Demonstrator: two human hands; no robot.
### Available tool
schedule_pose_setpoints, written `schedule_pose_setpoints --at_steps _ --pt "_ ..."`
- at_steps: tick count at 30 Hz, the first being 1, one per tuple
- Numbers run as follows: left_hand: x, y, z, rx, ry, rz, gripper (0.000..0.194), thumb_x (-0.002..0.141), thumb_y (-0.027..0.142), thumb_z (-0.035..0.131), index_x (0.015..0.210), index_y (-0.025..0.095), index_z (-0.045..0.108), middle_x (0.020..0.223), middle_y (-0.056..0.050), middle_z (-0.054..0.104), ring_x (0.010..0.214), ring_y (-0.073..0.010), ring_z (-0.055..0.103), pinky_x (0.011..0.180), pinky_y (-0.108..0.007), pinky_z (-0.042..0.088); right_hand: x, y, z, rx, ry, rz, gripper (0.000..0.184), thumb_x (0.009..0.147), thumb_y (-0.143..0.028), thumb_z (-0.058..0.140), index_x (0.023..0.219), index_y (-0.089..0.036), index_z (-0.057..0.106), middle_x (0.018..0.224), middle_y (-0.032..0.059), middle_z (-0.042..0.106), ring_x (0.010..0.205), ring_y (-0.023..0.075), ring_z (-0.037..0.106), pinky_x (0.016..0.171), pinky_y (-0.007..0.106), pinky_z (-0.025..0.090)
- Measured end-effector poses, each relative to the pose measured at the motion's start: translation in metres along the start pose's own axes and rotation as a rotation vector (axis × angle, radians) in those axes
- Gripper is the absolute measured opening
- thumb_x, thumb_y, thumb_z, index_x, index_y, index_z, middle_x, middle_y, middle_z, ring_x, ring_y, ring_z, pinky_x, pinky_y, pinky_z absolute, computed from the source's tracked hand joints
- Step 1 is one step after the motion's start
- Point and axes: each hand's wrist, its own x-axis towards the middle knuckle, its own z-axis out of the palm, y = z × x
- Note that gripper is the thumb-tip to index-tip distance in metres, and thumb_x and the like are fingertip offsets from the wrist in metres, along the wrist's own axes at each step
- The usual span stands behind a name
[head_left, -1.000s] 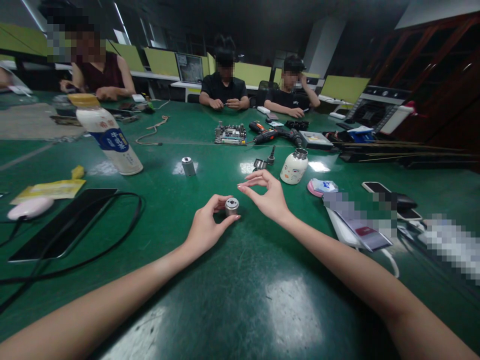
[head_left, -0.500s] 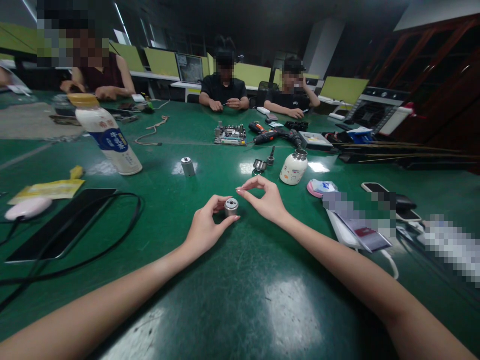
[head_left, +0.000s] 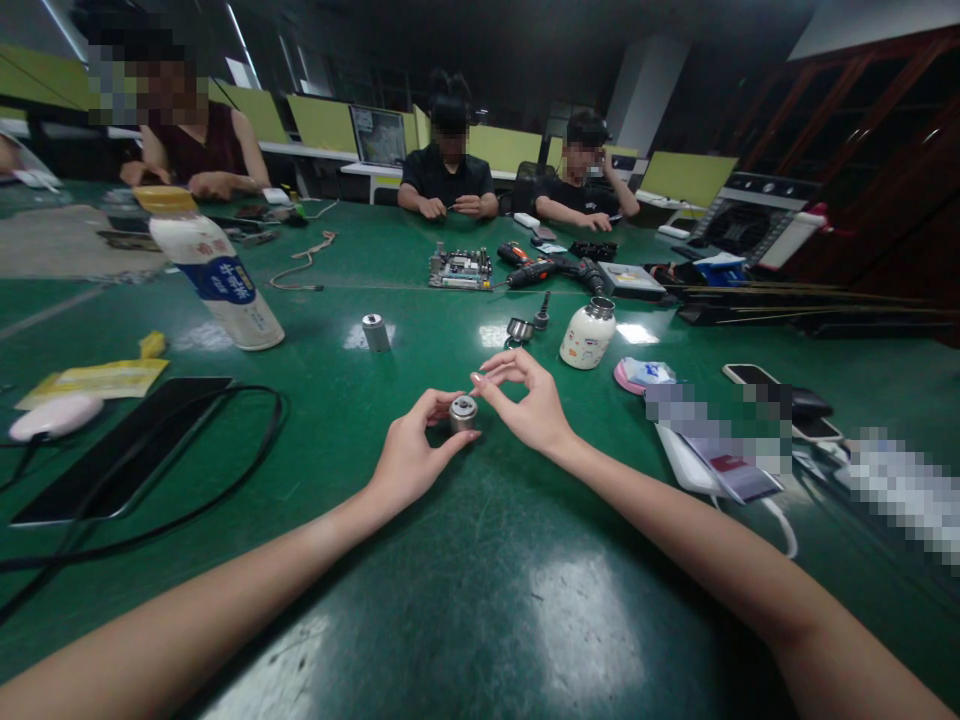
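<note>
My left hand [head_left: 415, 440] is closed around a small metal cylinder [head_left: 463, 414], thumb on the near side and fingers behind. The cylinder stands upright, and its top face has a dark centre and small holes. Just right of its top edge, my right hand [head_left: 525, 398] is pinched, thumb against index finger, the other fingers curved above. Whatever lies between those fingertips is too small to make out. A second grey cylinder [head_left: 376, 334], with a small stub on top, stands farther back on the green table [head_left: 465, 560].
Behind my right hand are a metal cup-like part [head_left: 519, 329], a dark fitting [head_left: 542, 312] and a cream flask [head_left: 589, 335]. A bottle [head_left: 225, 275] and tablet [head_left: 124, 450] are left. Farther back lie a circuit board [head_left: 460, 268] and power drills [head_left: 540, 268]; several people sit across.
My right hand has shifted slightly left, bringing its pinched fingertips closer to the top of the cylinder. My left hand keeps its hold and stays in place.
</note>
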Motion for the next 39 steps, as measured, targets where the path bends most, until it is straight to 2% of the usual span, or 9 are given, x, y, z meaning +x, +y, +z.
schedule_pose_setpoints --at_steps 3,6,11,15,20,24,28,33,39 --pt "0.000 0.001 0.000 0.001 0.001 0.001 0.030 0.077 0.034 0.074 0.101 0.021 0.061 0.099 -0.004 0.074 0.089 -0.0208 0.070 0.084 -0.035 0.056 -0.001 0.000 0.000 0.017 -0.058 0.001 0.027 0.076 -0.037 0.079 0.091 -0.021 0.062 0.083 0.0010 0.073 0.083 0.0195 0.074 0.085 0.036 0.056" --pt "0.000 0.000 0.000 0.002 0.002 0.011 0.028 0.077 0.034 0.073 0.100 0.021 0.061 0.097 -0.003 0.073 0.088 -0.0207 0.070 0.083 -0.035 0.056 -0.003 0.000 0.002 0.042 -0.150 -0.008 0.026 0.074 -0.034 0.080 0.089 -0.021 0.063 0.084 0.0010 0.073 0.083 0.0199 0.074 0.083 0.035 0.057" --pt "0.000 -0.001 0.000 0.009 -0.003 0.005 0.031 0.077 0.034 0.075 0.102 0.021 0.062 0.101 -0.005 0.074 0.091 -0.0211 0.070 0.085 -0.036 0.056 0.003 0.002 -0.001 0.049 -0.041 0.021 0.025 0.077 -0.035 0.078 0.091 -0.021 0.063 0.085 0.0021 0.074 0.085 0.0200 0.075 0.082 0.034 0.058" --pt "0.000 -0.002 0.000 0.019 0.003 0.002 0.033 0.077 0.032 0.075 0.105 0.020 0.063 0.104 -0.005 0.073 0.093 -0.0210 0.070 0.086 -0.036 0.056 0.008 0.026 -0.011 -0.023 0.015 0.061 0.023 0.078 -0.032 0.078 0.091 -0.020 0.063 0.089 0.0035 0.075 0.087 0.0207 0.075 0.087 0.036 0.057" --pt "0.000 -0.001 0.000 0.036 0.015 0.004 0.032 0.077 0.031 0.075 0.104 0.021 0.063 0.103 -0.005 0.074 0.093 -0.0209 0.070 0.086 -0.036 0.057 0.007 0.051 -0.017 -0.123 -0.095 0.160 0.016 0.075 -0.024 0.078 0.083 -0.019 0.065 0.083 0.0029 0.075 0.081 0.0207 0.075 0.083 0.036 0.057" --pt "0.000 -0.001 0.000 0.025 0.012 0.001 0.031 0.076 0.031 0.075 0.103 0.021 0.062 0.103 -0.005 0.074 0.092 -0.0208 0.070 0.086 -0.036 0.057 0.009 0.030 -0.013 -0.021 -0.009 0.100 0.024 0.076 -0.033 0.079 0.088 -0.020 0.063 0.087 0.0041 0.076 0.083 0.0204 0.075 0.082 0.035 0.058" --pt "0.000 0.000 0.000 0.018 0.007 0.004 0.030 0.077 0.032 0.074 0.101 0.021 0.062 0.100 -0.004 0.074 0.090 -0.0207 0.071 0.084 -0.036 0.057 0.006 0.006 -0.005 0.070 -0.085 0.057 0.026 0.076 -0.035 0.079 0.090 -0.020 0.063 0.086 0.0028 0.075 0.085 0.0197 0.075 0.083 0.034 0.058" --pt "0.000 -0.001 0.000 0.014 0.000 -0.001 0.030 0.077 0.035 0.074 0.100 0.022 0.061 0.098 -0.004 0.074 0.089 -0.0211 0.070 0.084 -0.037 0.057 -0.001 0.002 0.002 0.028 -0.172 -0.004 0.017 0.079 -0.029 0.077 0.087 -0.020 0.065 0.088 0.0016 0.073 0.086 0.0186 0.074 0.089 0.037 0.056" --pt "0.000 -0.001 -0.001 0.014 -0.004 -0.004 0.028 0.077 0.033 0.073 0.100 0.022 0.060 0.099 -0.004 0.074 0.089 -0.0209 0.070 0.085 -0.037 0.057 -0.004 -0.001 0.003 0.030 -0.138 0.000 0.027 0.078 -0.032 0.077 0.099 -0.023 0.063 0.096 0.0024 0.073 0.093 0.0206 0.074 0.092 0.039 0.055"
